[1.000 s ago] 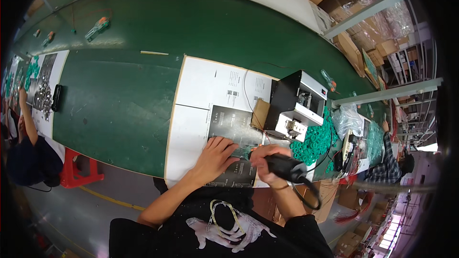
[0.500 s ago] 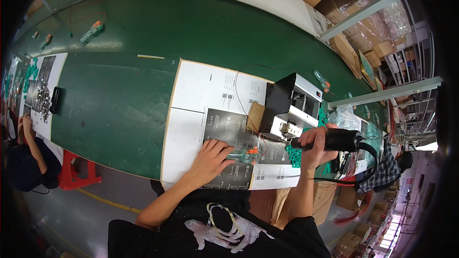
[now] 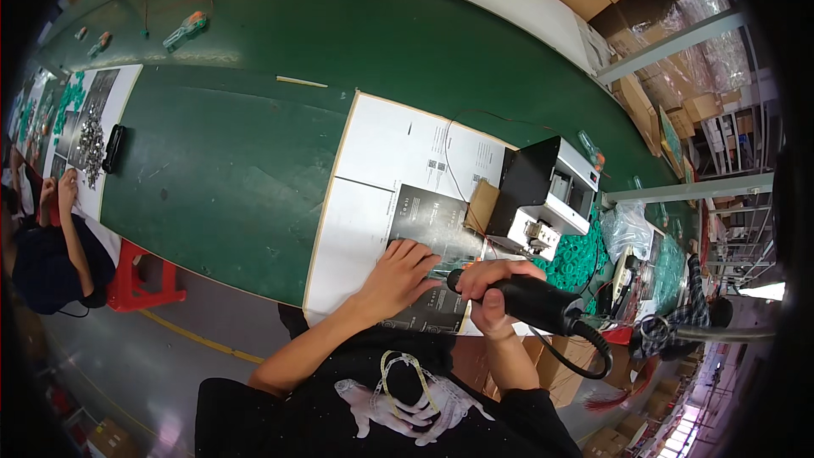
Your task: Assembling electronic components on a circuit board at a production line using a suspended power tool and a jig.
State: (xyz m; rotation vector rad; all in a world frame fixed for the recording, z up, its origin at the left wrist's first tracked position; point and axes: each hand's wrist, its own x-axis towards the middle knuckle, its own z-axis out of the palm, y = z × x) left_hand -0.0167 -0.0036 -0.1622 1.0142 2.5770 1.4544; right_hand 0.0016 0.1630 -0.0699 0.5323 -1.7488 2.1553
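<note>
My right hand (image 3: pixel 496 288) is wrapped round a black electric screwdriver (image 3: pixel 547 305), which lies nearly level with its tip pointing left. Against the table my left hand (image 3: pixel 397 278) steadies a small clear-green plastic housing (image 3: pixel 440 272). Its orange part mostly disappears behind the screwdriver's front end and my right fingers. Whether the bit touches the housing cannot be made out. Under both hands lies a black printed sheet (image 3: pixel 424 216) on a white printed board (image 3: pixel 373 144). Just beyond the screwdriver stands a black-and-silver screw feeder (image 3: pixel 543 195).
Many green rings (image 3: pixel 581 261) are heaped right of the feeder, near a clear plastic bag (image 3: pixel 627 229). A brown cardboard piece (image 3: pixel 482 205) leans by the feeder. Green-and-orange housings (image 3: pixel 186 30) lie across the green table (image 3: pixel 229 153). Another person (image 3: pixel 59 259) works at far left.
My right hand has brought the screwdriver left, from beside the feeder to the housing. The left hand stays on the housing. The whole view has shifted slightly.
</note>
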